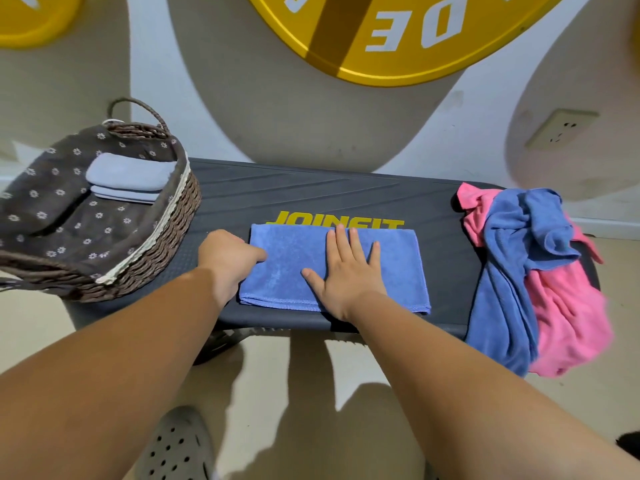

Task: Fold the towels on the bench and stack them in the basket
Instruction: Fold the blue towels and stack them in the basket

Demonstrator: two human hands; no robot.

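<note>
Where the feet stand: a grey perforated clog (176, 445) shows on the floor, just short of the counter's (311, 188) near edge.
Right hand (346, 271): lies flat, fingers straight and spread, pressing the middle of the blue towel (287, 282), likely to pin the fold and smooth it.
Left hand (228, 258): sits at the towel's left edge, knuckles up, fingers curled out of sight. Whether it pinches the edge or only pushes against it, I cannot tell. It is probably readying the next fold.
Blue towel: folded into a rectangle, along the near edge at mid-counter.
Unfolded pile (530, 271): blue and pink towels heaped at the counter's right end, spilling over its near edge, waiting to be folded.
Counter writing: yellow JOINFIT (341, 219), its lower part covered by the towel's far edge.
Basket (180, 209): woven, with a flower-print lining, at the left end within easy reach. Two pale folded towels (130, 178) are stacked at its far side.
Wall: a yellow disc (398, 36) carries white letters, D and E upside down, the rest cut off. A socket (561, 128) sits to the right.
</note>
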